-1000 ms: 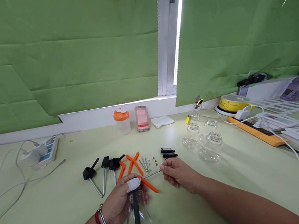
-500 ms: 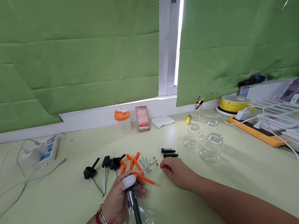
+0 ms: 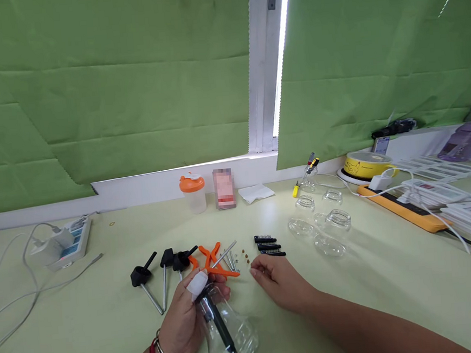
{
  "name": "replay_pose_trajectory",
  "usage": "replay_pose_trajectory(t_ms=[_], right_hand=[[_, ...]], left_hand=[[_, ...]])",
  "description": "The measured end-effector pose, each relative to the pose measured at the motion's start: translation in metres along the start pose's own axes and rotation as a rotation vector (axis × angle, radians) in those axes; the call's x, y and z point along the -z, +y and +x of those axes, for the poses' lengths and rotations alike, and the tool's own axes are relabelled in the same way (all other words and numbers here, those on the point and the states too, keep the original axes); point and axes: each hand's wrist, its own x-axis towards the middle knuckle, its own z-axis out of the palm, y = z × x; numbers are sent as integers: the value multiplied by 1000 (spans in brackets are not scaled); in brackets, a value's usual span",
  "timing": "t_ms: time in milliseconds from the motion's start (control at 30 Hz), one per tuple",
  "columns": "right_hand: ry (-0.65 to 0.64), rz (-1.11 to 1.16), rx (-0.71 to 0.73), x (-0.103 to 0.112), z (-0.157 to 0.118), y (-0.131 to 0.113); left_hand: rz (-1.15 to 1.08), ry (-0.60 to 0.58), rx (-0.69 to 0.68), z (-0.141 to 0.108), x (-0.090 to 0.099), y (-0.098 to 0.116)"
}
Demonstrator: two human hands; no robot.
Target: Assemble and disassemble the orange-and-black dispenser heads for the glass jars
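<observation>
My left hand [image 3: 185, 316], with white tape over the thumb, is closed round the neck of a clear bottle [image 3: 242, 336]. A black tube [image 3: 223, 330] runs inside the bottle. Past the fingers stick out an orange lever [image 3: 226, 273] and a thin metal rod [image 3: 225, 253]. My right hand [image 3: 282, 279] rests on the table with its fingers curled and pinched. I cannot make out what is between the fingertips. Small brown beads [image 3: 247, 256] lie just beyond them. Black spring pieces [image 3: 269, 247] lie in a row above the right knuckles.
Black caps with metal tubes [image 3: 141, 276], orange levers [image 3: 211, 252] and screws [image 3: 228, 261] lie beyond the left hand. Clear bottles [image 3: 339, 220] lie to the right. Farther back are an orange-lidded cup [image 3: 194, 193], a power strip [image 3: 401, 207] and a corded socket block [image 3: 69, 244].
The bottle's lower end has swung right in my left hand, and the lever and rod have shifted left and up. My right hand has moved slightly down, uncovering another black spring piece.
</observation>
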Motion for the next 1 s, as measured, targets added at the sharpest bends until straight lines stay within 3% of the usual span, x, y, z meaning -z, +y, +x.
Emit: replay_pose_trajectory(t_ms=[133, 200, 333, 467, 533, 567, 667, 733, 767, 800, 867, 933, 1000], right_hand=[[-575, 663, -206, -5, -19, -12], [-682, 926, -246, -8, -24, -15], [-478, 1075, -299, -9, -25, -19], [-255, 991, -301, -7, -24, -22], [-167, 756, -174, -5, -27, -25], [-130, 578, -41, -3, -29, -27], [-86, 4, 509, 7, -36, -32], [-112, -200, 747, 14, -38, -34], [-107, -217, 778, 16, -38, -33], [-89, -179, 743, 17, -37, -32], [-85, 27, 512, 15, -32, -28], [-211, 275, 203, 11, -28, -24], [-366, 374, 62, 8, -27, -23]], left_hand=[[30, 31, -125, -4, -3, 1], [87, 2, -196, -6, -2, 0], [354, -81, -278, -8, 3, 3], [738, -69, -396, -8, 4, 11], [783, -31, -361, -8, 1, 12], [762, -11, -295, -8, -1, 12], [639, 38, -89, -9, -5, 8], [573, 52, -59, -11, -6, 6], [558, 53, -72, -11, -5, 5], [555, 59, -96, -12, -4, 5], [584, 88, -166, -12, -1, 6], [643, 131, -264, -11, 3, 8], [685, 163, -318, -8, 5, 9]])
